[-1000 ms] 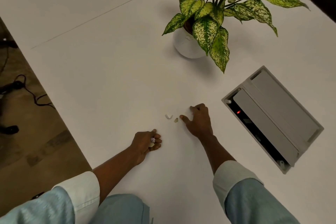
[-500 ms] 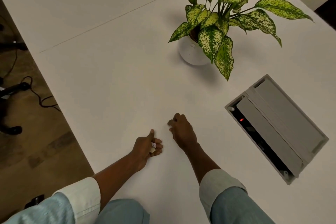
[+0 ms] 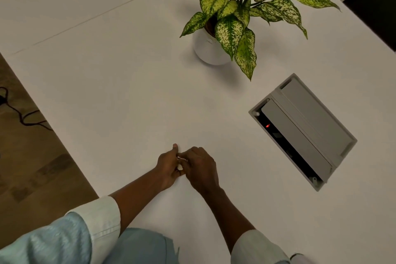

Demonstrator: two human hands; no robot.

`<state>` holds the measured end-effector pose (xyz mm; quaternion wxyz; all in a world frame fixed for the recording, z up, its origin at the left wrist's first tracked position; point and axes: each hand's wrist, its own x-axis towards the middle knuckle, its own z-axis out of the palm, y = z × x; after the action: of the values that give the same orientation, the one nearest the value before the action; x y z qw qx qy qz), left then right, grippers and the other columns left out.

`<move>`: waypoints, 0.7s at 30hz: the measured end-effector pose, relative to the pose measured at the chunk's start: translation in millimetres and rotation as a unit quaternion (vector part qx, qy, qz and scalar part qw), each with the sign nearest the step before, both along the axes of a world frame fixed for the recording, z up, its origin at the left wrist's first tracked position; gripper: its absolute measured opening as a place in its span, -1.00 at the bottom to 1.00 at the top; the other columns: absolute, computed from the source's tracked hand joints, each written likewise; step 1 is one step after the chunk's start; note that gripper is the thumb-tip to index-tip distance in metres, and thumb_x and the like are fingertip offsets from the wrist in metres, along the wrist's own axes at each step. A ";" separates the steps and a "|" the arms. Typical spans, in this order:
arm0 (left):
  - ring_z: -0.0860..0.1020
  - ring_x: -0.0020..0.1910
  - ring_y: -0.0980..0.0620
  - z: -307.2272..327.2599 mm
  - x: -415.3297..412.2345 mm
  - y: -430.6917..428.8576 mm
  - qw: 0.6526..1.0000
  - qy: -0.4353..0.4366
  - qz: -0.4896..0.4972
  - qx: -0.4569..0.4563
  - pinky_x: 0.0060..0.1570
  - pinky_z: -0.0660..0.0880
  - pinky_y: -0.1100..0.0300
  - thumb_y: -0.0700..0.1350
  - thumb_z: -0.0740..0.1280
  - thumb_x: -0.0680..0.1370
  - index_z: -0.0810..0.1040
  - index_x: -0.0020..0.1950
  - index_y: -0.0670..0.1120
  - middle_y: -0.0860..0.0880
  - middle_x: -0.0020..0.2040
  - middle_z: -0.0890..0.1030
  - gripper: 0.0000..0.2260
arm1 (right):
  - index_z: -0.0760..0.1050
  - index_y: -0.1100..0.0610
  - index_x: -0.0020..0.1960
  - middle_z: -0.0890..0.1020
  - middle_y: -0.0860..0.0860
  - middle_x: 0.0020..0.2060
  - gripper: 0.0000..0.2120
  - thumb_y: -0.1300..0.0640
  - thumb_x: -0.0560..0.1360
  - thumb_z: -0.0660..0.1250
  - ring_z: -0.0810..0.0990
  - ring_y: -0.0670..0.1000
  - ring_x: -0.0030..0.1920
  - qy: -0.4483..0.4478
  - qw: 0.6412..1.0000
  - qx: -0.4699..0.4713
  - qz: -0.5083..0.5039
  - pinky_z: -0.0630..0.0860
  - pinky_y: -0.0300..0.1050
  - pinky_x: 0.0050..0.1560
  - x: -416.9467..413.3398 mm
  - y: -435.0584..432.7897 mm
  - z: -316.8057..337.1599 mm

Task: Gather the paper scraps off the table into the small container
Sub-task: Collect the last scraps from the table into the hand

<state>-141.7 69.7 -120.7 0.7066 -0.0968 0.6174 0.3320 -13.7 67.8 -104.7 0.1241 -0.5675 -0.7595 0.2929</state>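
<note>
The two hands meet low on the table (image 3: 128,92), close to its near edge, and the coming move turns on the small gap between them. The left hand (image 3: 168,166) lies on its side, thumb pointing away from the person and fingers curled in round a small pale thing (image 3: 181,172). That thing is judged to be the container, though little of it shows. The right hand (image 3: 201,170) is pressed up beside it from the right, fingers bent and tips pinched together on a white sliver (image 3: 182,158) that looks like a scrap. The scrap sits just at the left hand's curled fingers, on the far side of the pale thing, touching or nearly so (which cannot be told at this size). Too little of it shows to give a long axis.

The step in hand appears to be the drop itself. The right hand has the scrap, the left offers the mouth, and the release calls only for a slight shift of the right fingertips toward the person and leftward. The likely slip is a piece falling between the hands onto the white top, where it would be hard to spot.

Nothing stands between the hands. A plant (image 3: 233,13) in a white pot (image 3: 206,49) stands well beyond them, and a grey socket box (image 3: 304,130) is set into the top well to the right, with its lid raised and a red light showing. A dark cable (image 3: 21,113) lies on the floor at left.
</note>
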 end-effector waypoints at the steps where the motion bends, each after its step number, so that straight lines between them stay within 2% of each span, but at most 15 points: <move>1: 0.70 -0.23 -0.06 2.1 3.3 -0.4 1.000 -0.006 -0.001 -0.006 -0.26 0.60 0.06 0.05 0.25 0.71 0.60 0.04 -0.20 -0.13 -0.21 0.72 -0.68 | 0.67 -0.01 0.08 0.67 -0.12 -0.08 -0.85 0.06 0.57 0.35 0.57 -0.07 0.01 -0.010 1.000 0.021 -0.001 0.56 -0.13 -0.13 1.2 -4.8 4.9; 4: 0.66 -0.42 0.01 8.4 11.9 -2.5 0.999 -0.038 -0.006 -0.010 -0.41 0.59 0.15 -0.10 0.30 0.69 0.60 -0.01 -0.21 -0.10 -0.36 0.67 -0.80 | 0.68 0.00 0.02 0.69 -0.14 -0.09 -0.88 0.11 0.57 0.36 0.57 -0.06 0.03 -0.019 0.997 0.066 -0.023 0.56 -0.14 -0.11 8.1 -18.0 18.2; 8: 0.62 -0.26 -0.06 13.7 23.7 -6.1 0.998 -0.056 -0.018 0.004 -0.19 0.65 0.04 -0.14 0.31 0.68 0.61 0.03 -0.23 -0.16 -0.20 0.64 -0.83 | 0.68 0.01 0.10 0.66 -0.15 -0.02 -0.85 0.12 0.59 0.37 0.55 -0.16 0.07 0.045 0.988 0.071 -0.126 0.47 -0.36 0.00 25.3 -35.2 29.2; 10: 0.62 -0.31 -0.04 21.5 30.2 -8.3 0.998 -0.039 -0.031 0.028 -0.29 0.63 0.10 -0.11 0.29 0.69 0.62 -0.10 -0.22 -0.15 -0.24 0.64 -0.75 | 0.67 0.00 0.07 0.67 -0.17 -0.04 -0.88 0.15 0.60 0.38 0.61 -0.16 0.04 0.123 0.964 0.072 -0.224 0.50 -0.35 0.04 33.2 -46.0 35.5; 11: 0.62 -0.32 -0.05 27.2 33.2 -9.0 0.997 -0.023 -0.043 0.052 -0.32 0.61 0.13 -0.08 0.28 0.70 0.63 -0.13 -0.22 -0.16 -0.25 0.65 -0.70 | 0.67 -0.02 0.05 0.69 -0.16 -0.05 -0.88 0.15 0.60 0.38 0.65 -0.13 0.03 0.180 0.937 0.045 -0.296 0.55 -0.29 0.05 36.1 -51.8 38.6; 12: 0.63 -0.31 -0.07 34.8 36.2 -9.5 0.995 -0.004 -0.059 0.083 -0.32 0.61 0.14 -0.07 0.27 0.70 0.63 -0.14 -0.24 -0.17 -0.26 0.66 -0.67 | 0.67 -0.03 0.04 0.71 -0.13 -0.05 -0.88 0.14 0.60 0.38 0.69 -0.09 0.03 0.249 0.892 -0.007 -0.377 0.59 -0.21 0.07 38.5 -57.1 40.4; 13: 0.63 -0.29 -0.09 43.0 39.6 -10.0 0.990 0.016 -0.078 0.118 -0.30 0.61 0.13 -0.06 0.27 0.71 0.64 -0.12 -0.26 -0.19 -0.25 0.66 -0.66 | 0.69 -0.01 0.04 0.74 -0.07 -0.04 -0.88 0.13 0.61 0.37 0.71 -0.04 0.03 0.322 0.832 -0.071 -0.446 0.63 -0.13 0.08 40.9 -61.3 41.3; 15: 0.64 -0.25 -0.12 61.1 48.6 -12.1 0.972 0.066 -0.125 0.186 -0.24 0.62 0.11 -0.05 0.26 0.71 0.66 -0.10 -0.28 -0.23 -0.22 0.68 -0.64 | 0.70 0.11 0.06 0.75 0.10 -0.03 -0.84 0.10 0.61 0.36 0.73 0.13 0.05 0.438 0.712 -0.184 -0.518 0.65 0.04 0.13 46.8 -67.9 39.5; 17: 0.68 -0.22 -0.07 80.2 59.3 -17.8 0.944 0.118 -0.179 0.250 -0.20 0.61 0.16 -0.01 0.27 0.70 0.68 -0.12 -0.22 -0.20 -0.18 0.72 -0.64 | 0.65 0.26 0.14 0.72 0.25 0.04 -0.71 0.04 0.63 0.34 0.72 0.23 0.10 0.526 0.604 -0.275 -0.532 0.62 0.12 0.19 49.2 -73.2 41.7; 19: 0.71 -0.18 0.00 98.7 71.0 -28.3 0.908 0.147 -0.234 0.315 -0.18 0.61 0.23 0.02 0.27 0.70 0.68 -0.15 -0.11 -0.11 -0.17 0.73 -0.66 | 0.61 0.30 0.22 0.67 0.29 0.17 -0.64 0.02 0.64 0.31 0.69 0.22 0.18 0.614 0.494 -0.324 -0.524 0.61 0.12 0.19 48.6 -79.6 45.6; 21: 0.72 -0.12 0.02 112.6 83.0 -40.8 0.870 0.164 -0.280 0.371 -0.09 0.63 0.19 0.01 0.25 0.70 0.66 -0.15 -0.07 -0.04 -0.16 0.73 -0.68 | 0.59 0.26 0.26 0.61 0.21 0.28 -0.68 0.06 0.66 0.26 0.64 0.16 0.26 0.674 0.424 -0.327 -0.509 0.60 0.06 0.22 47.0 -85.7 50.7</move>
<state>-58.7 28.9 -8.0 0.6423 0.4055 0.5571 0.3358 33.2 -17.9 -54.0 0.5279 -0.4698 0.1463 0.6923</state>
